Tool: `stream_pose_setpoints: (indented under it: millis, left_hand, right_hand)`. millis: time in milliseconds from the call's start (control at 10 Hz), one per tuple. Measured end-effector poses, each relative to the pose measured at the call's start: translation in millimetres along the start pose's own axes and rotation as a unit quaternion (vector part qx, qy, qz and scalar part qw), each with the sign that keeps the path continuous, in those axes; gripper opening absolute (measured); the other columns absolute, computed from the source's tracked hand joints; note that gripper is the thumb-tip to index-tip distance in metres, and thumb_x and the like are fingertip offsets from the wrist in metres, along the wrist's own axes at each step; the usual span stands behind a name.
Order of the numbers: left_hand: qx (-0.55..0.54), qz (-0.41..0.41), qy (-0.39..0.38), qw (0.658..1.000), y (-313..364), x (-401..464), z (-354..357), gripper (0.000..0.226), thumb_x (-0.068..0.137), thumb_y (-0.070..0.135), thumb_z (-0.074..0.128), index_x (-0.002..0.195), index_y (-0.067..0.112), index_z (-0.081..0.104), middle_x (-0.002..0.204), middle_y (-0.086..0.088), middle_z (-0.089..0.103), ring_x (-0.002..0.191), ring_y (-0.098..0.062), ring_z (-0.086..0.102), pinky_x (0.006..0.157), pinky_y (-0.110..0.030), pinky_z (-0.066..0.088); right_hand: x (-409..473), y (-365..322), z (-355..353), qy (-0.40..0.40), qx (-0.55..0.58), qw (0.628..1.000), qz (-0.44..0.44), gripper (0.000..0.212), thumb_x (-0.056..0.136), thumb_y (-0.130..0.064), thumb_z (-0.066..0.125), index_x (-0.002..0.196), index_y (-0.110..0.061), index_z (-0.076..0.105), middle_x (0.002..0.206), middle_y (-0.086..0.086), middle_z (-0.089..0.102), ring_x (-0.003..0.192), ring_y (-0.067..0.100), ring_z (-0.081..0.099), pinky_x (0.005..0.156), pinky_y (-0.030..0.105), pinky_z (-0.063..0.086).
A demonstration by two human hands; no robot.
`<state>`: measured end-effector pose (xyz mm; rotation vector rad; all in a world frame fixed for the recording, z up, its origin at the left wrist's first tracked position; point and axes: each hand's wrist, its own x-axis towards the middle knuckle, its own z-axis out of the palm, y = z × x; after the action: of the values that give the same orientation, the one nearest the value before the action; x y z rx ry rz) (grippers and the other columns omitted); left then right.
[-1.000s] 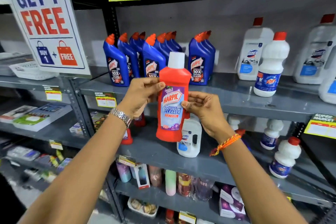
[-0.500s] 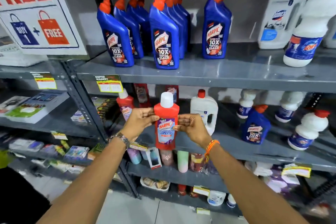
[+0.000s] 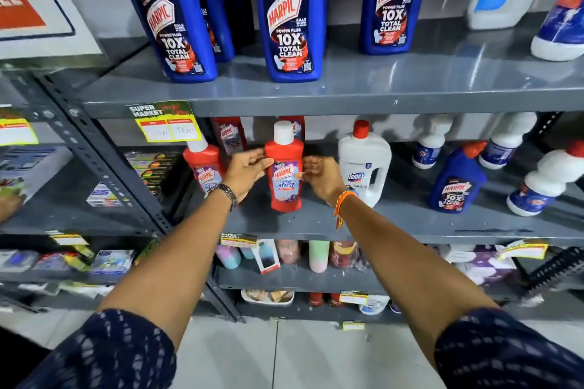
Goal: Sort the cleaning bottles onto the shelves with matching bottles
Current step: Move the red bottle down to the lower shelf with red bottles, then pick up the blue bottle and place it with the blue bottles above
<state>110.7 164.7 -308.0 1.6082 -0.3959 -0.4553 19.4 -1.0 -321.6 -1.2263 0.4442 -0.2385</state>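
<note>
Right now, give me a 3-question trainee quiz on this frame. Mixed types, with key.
1. True or false: the red bottle is held between the left hand and the right hand.
2. Its cap colour? A) orange B) white C) blue
3. Fill in: the white jug directly to its right reads ____.

Key: 1 true; 2 B; 3 Domex.

1 head-worn wide-angle view looks forward and slightly down, close to grey shelving (image 3: pixel 347 104) that fills the frame's upper and middle parts. Both forearms reach in from the bottom corners (floor tiles (image 3: pixel 284 357) show at bottom centre).
</note>
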Motion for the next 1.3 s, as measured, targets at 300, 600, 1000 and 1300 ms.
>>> stream_pose_setpoints:
  millis: [300,600,1000,1300]
  left_hand:
    - [0.004,-0.009,0.001,1.000,-32,23,4,0.035,0.096,-0.004,0.057,0.130,-0.010,0.055,0.105,-0.005,0.067,0.095,-0.007,0.063,0.097,-0.032,0.050]
    - [0.016,0.017,-0.001,1.000,-45,36,-1,0.034,0.096,-0.004,0.058,0.130,-0.003,0.059,0.106,0.002,0.071,0.090,0.003,0.069,0.083,-0.018,0.057]
    - [0.031,0.084,0.221,0.971,-50,-11,32,0.044,0.088,-0.005,0.068,0.131,0.001,0.062,0.124,-0.006,0.067,0.108,-0.014,0.066,0.094,-0.022,0.053]
    - [-0.066,0.154,0.266,0.950,-63,-64,147,0.021,0.086,-0.010,0.066,0.102,0.003,0.068,0.094,-0.013,0.071,0.081,-0.001,0.067,0.079,-0.018,0.055]
  right_hand:
    - [20,21,-10,0.044,-0.165,0.985,-0.008,0.032,0.089,0.016,0.062,0.121,0.018,0.060,0.125,0.033,0.065,0.121,0.049,0.061,0.104,0.057,0.050]
    - [26,26,-6,0.057,-0.167,0.984,-0.034,0.034,0.092,0.014,0.058,0.126,0.016,0.058,0.132,0.032,0.062,0.126,0.047,0.059,0.080,0.028,0.061]
    - [6,28,-21,0.047,-0.243,0.968,-0.039,0.042,0.091,0.011,0.058,0.134,0.010,0.056,0.137,0.029,0.059,0.131,0.044,0.055,0.112,0.051,0.045]
    - [-73,35,-156,0.121,-0.113,0.983,-0.076,0.044,0.086,0.030,0.047,0.119,0.008,0.065,0.120,0.026,0.068,0.103,0.020,0.074,0.084,0.024,0.058]
